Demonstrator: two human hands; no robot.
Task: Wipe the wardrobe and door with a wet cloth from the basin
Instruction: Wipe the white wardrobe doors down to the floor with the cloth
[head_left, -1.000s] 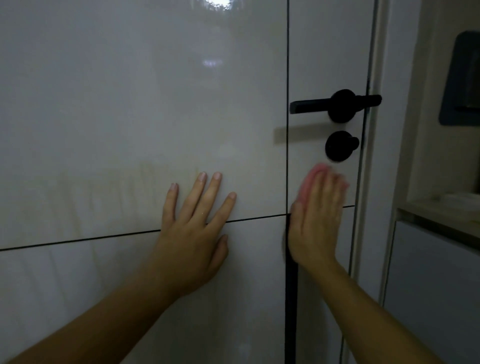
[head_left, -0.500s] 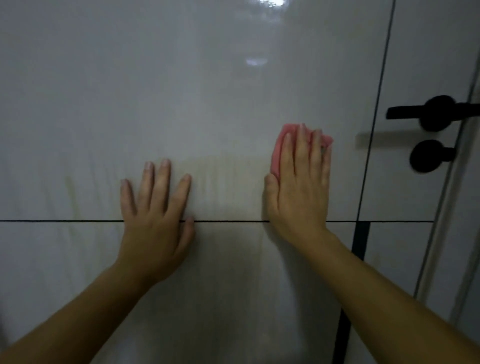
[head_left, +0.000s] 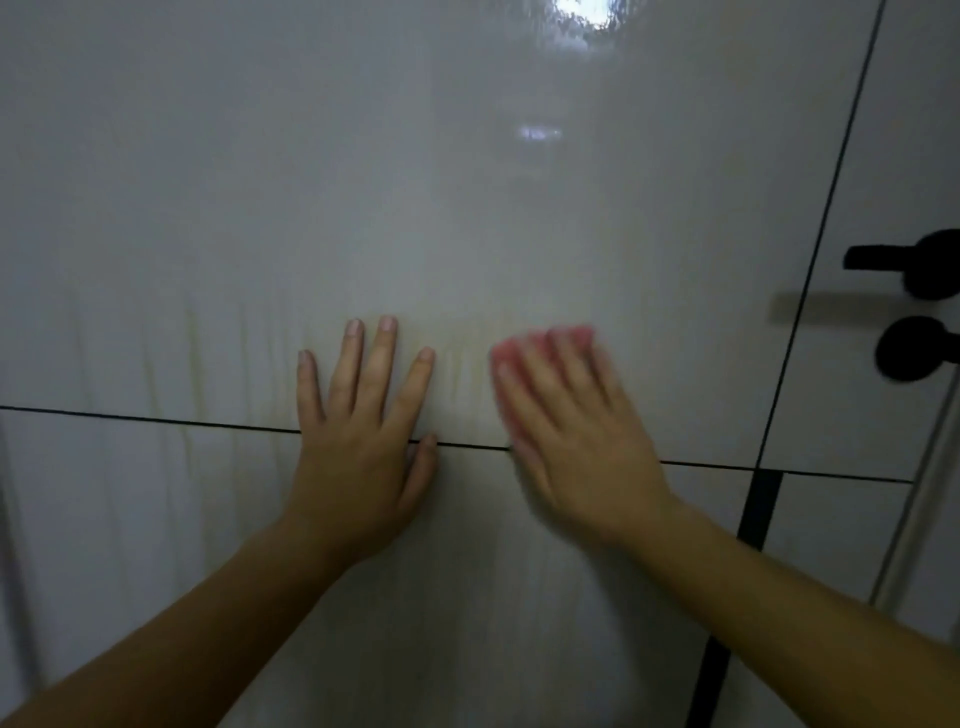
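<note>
Low on the glossy white door (head_left: 467, 208), both hands lie flat. The left hand (head_left: 358, 447) is open, its fingers straight and spread, with the palm laid across the thin horizontal groove (head_left: 130, 418). The right hand (head_left: 576, 447) (blurred) is open too, fingers straight and close together, pressing the pink cloth (head_left: 505, 357) against the door. The cloth shows only past the fingertips and along the forefinger side. The hands are near each other but apart, with a strip of bare door between them. To the right a dark vertical groove (head_left: 821, 234) runs down. Beyond it sit the black handle (head_left: 914, 265) and knob (head_left: 911, 348), well apart from the right hand. Wide, faintly streaked door lies above both hands and to the left.
</note>
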